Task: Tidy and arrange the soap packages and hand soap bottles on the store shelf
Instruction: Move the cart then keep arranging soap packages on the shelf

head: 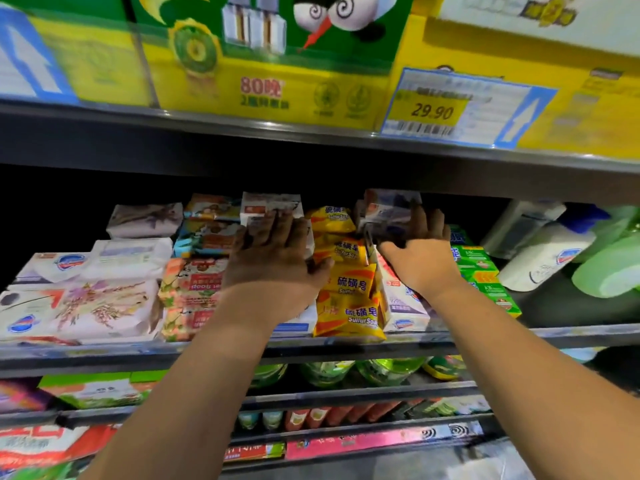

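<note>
So our left hand (273, 258) is flat and spread out, palm down on a white pack (273, 206) toward the back of the shelf (346, 342). The fingers are pretty much straight and the thumb sticks out toward the yellow packs (349, 282), so it's pressing, not grabbing anything. Our right hand (420, 254) is the busy one: fingers curled over the top of a grey pack (389, 209), thumb tucked in under it, a proper grip. That grey pack is up at the back of the row, and we can't tell if it's touching the packs below or lifted off them. The yellow packs run front to back in a line between both hands. Just left of the left hand are the orange packs (192, 289), and further left the floral packs (104, 306). Right beside the right wrist are the green boxes (481, 268). Well out to the right of them a white bottle (543, 261) lies on its side, with what looks like a green bottle (609, 268) next to it, pretty blurry.
</note>
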`<state>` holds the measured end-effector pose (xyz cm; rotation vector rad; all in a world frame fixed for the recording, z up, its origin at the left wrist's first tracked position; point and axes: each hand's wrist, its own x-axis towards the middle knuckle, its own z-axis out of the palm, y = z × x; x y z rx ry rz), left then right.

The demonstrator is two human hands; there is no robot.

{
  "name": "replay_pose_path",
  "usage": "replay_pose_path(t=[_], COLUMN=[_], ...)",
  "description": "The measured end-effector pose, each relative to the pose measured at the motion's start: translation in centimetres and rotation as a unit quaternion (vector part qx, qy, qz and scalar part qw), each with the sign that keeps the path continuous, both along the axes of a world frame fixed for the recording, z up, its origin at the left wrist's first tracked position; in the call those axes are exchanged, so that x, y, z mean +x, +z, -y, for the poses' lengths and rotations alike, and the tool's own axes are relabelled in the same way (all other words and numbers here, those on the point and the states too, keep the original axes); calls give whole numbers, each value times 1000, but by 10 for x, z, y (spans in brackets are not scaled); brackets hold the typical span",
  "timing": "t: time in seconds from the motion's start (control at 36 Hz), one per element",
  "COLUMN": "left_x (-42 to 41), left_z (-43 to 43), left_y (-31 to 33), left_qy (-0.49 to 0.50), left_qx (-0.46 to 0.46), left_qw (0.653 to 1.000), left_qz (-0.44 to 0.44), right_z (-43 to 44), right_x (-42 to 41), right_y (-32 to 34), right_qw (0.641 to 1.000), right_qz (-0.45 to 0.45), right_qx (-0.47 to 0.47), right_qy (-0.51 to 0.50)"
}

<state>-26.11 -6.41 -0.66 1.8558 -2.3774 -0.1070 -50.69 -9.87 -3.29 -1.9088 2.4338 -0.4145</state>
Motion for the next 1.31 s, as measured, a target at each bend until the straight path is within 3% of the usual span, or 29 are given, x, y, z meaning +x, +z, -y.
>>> replay_pose_path(t=[0.14,0.42,0.61,1.03,1.25,1.31], left_x=[0,-2,-3,-3,-4,-4], left_z=[2,0,-1,-3,-3,-1], left_y=[-3,3,6,6,8,5], left_qy=[12,16,19,17,20,20], left_qx=[-5,20,33,18,22,14], left_qw=[1000,1000,999,1000,1000,1000], left_qz=[-5,10,16,8,8,7], right_z=[-4,9,26,36,42,37], right_x=[0,-5,-18,-37,-35,-33], right_y=[5,2,19,38,42,41], right_qw=[999,997,998,994,976,977], right_qz=[2,73,22,60,209,201], right_qx=[-35,-21,-25,-16,-17,-33], right_qy=[0,28,61,87,66,67])
